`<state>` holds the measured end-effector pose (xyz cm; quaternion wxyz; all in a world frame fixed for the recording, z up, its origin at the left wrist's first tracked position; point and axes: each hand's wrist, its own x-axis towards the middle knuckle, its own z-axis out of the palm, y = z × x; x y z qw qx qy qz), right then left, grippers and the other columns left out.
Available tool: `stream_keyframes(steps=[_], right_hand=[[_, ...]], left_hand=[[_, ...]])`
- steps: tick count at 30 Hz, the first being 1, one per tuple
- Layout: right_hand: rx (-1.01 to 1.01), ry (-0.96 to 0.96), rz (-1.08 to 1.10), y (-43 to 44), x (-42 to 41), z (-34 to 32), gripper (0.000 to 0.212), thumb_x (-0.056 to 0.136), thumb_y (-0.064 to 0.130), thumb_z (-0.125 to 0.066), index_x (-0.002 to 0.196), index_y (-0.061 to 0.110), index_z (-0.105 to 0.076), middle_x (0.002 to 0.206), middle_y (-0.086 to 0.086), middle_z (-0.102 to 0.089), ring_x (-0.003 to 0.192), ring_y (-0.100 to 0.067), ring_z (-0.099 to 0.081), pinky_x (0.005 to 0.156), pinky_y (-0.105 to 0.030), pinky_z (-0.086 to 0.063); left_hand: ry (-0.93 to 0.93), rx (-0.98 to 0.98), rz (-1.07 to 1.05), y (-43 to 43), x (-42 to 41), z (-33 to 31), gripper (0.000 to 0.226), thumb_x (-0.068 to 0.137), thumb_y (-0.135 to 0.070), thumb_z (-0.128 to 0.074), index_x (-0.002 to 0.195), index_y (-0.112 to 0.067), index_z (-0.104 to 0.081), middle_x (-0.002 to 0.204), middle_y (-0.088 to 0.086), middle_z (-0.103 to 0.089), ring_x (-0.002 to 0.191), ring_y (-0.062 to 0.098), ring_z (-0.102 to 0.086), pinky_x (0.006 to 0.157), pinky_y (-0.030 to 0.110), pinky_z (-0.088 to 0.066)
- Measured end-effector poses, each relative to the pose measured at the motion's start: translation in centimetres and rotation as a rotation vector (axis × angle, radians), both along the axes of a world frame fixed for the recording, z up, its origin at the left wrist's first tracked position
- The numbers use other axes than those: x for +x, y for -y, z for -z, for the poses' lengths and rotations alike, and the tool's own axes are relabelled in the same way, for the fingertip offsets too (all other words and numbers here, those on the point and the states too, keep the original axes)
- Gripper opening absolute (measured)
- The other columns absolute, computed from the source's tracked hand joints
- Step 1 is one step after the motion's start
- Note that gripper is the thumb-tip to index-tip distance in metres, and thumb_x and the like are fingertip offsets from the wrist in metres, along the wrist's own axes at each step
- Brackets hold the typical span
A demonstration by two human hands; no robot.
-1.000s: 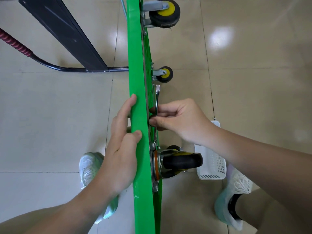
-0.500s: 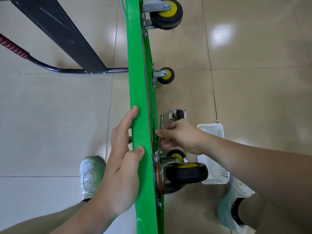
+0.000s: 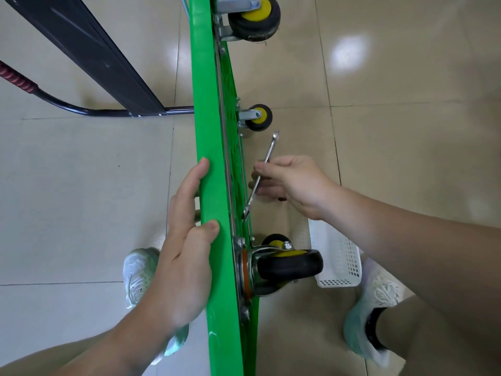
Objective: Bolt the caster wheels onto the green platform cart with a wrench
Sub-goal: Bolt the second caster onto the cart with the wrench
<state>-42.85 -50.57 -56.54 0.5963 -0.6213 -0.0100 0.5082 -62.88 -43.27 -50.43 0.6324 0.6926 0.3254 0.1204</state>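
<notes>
The green platform cart (image 3: 208, 126) stands on its edge, underside facing right. My left hand (image 3: 187, 240) grips its top edge, thumb over the rim. My right hand (image 3: 292, 183) holds a silver wrench (image 3: 261, 172) by the middle of its shaft; the lower end touches the underside just above the nearest caster (image 3: 284, 267), a black wheel with a yellow hub on an orange-ringed swivel plate. Two more casters are fixed further along: a small far one (image 3: 256, 118) and a large one (image 3: 252, 19) at the top.
A white plastic basket (image 3: 339, 259) sits on the tiled floor under my right forearm. My two shoes (image 3: 139, 272) (image 3: 371, 318) flank the cart. The folded black handle with a red grip (image 3: 16, 78) lies on the floor at left.
My right hand has tilted the wrench outward, so its upper end now points away from the cart. The camera has dipped slightly, and the loose caster seen on the floor half a second ago is now hidden.
</notes>
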Motion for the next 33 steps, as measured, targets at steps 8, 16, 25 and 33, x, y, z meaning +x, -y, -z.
stream_keyframes(steps=[8,16,25,33], right_hand=[[0.284,0.269,-0.178,1.9,-2.2,-6.9,0.022,0.081,-0.008,-0.072,0.090,0.012,-0.072,0.075,0.001,-0.076,0.074,-0.009,-0.072,0.072,-0.023,-0.060],[0.281,0.403,-0.292,3.9,-4.2,-6.8,0.027,0.075,-0.004,-0.079,0.092,0.016,-0.075,0.081,0.009,-0.076,0.078,-0.004,-0.072,0.079,-0.016,-0.055],[0.227,0.500,-0.340,2.7,-3.8,-5.5,0.024,0.079,0.003,-0.081,0.099,0.016,-0.077,0.095,-0.001,-0.078,0.090,-0.011,-0.072,0.093,-0.034,-0.057],[0.178,0.310,-0.283,1.3,-2.9,-4.0,0.026,0.082,-0.001,-0.076,0.107,0.006,-0.075,0.097,-0.012,-0.077,0.093,-0.025,-0.074,0.084,-0.039,-0.061]], left_hand=[[0.018,0.005,-0.020,0.1,0.2,0.0,0.069,0.073,-0.043,-0.041,0.135,-0.073,-0.040,0.156,-0.019,-0.039,0.145,0.013,-0.043,0.119,0.053,-0.036],[0.047,0.000,-0.026,-0.2,0.2,0.4,0.071,0.073,-0.041,-0.042,0.139,-0.068,-0.041,0.158,-0.017,-0.039,0.148,0.017,-0.040,0.121,0.054,-0.033],[0.038,-0.021,-0.049,-0.1,0.2,0.6,0.071,0.076,-0.033,-0.043,0.136,-0.070,-0.044,0.157,-0.013,-0.042,0.147,0.019,-0.042,0.121,0.054,-0.033],[0.036,-0.012,-0.047,0.0,0.2,0.3,0.071,0.073,-0.039,-0.044,0.138,-0.069,-0.043,0.158,-0.012,-0.041,0.148,0.024,-0.041,0.119,0.057,-0.034]])
